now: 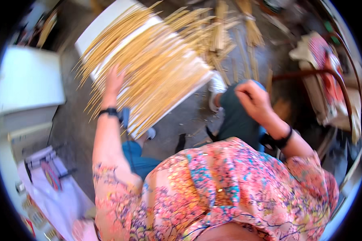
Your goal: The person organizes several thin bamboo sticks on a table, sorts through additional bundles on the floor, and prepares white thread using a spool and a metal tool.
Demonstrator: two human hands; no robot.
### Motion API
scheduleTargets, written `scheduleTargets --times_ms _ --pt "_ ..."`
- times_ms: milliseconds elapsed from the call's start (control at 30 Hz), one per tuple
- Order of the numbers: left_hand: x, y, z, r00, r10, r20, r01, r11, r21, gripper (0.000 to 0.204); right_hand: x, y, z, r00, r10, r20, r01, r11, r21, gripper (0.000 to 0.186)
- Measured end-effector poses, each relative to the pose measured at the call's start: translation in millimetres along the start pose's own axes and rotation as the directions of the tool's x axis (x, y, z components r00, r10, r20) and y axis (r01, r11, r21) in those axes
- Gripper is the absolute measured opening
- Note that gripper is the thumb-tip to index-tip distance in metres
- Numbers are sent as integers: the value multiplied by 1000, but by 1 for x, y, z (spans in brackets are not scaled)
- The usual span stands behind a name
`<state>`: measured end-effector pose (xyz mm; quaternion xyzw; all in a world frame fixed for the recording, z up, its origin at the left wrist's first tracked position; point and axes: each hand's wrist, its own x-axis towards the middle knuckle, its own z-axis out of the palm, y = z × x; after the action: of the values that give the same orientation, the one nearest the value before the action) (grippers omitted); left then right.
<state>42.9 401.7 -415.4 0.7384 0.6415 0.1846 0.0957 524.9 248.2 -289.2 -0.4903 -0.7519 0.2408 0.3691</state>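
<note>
A wide layer of thin straw-coloured sticks [151, 56] lies slantwise across a white board [122, 10] in front of me. Their ends stick out past the board's edges. My left hand [114, 80] rests at the left side of this layer, fingers stretched out over the sticks; motion blurs it slightly, and I see nothing gripped in it. My right hand [253, 100] is curled into a loose fist at my right knee [239, 114], away from the board. Nothing pokes out of that fist.
Bundles of similar sticks [219, 30] lie on the floor beyond the board, with scraps scattered near my shoe [216, 86]. A chair with a curved brown arm [330, 72] and cloth stands at right. At left are a white cabinet [32, 76] and a pale lilac cloth-like surface [64, 193].
</note>
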Motion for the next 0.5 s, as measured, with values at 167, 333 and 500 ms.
scheduleTargets --times_ms 167,333,500 --pt "-73 61 -27 998 -45 -44 44 999 -18 51 -15 34 18 957 -160 -242 153 987 -44 9" --pt "-81 208 -112 946 125 -300 -225 919 -325 47 -6 36 27 931 -177 -318 196 980 27 7" --pt "-96 355 -222 690 540 -483 -717 604 -348 54 -19 40 23 924 -181 -338 185 983 -20 7"
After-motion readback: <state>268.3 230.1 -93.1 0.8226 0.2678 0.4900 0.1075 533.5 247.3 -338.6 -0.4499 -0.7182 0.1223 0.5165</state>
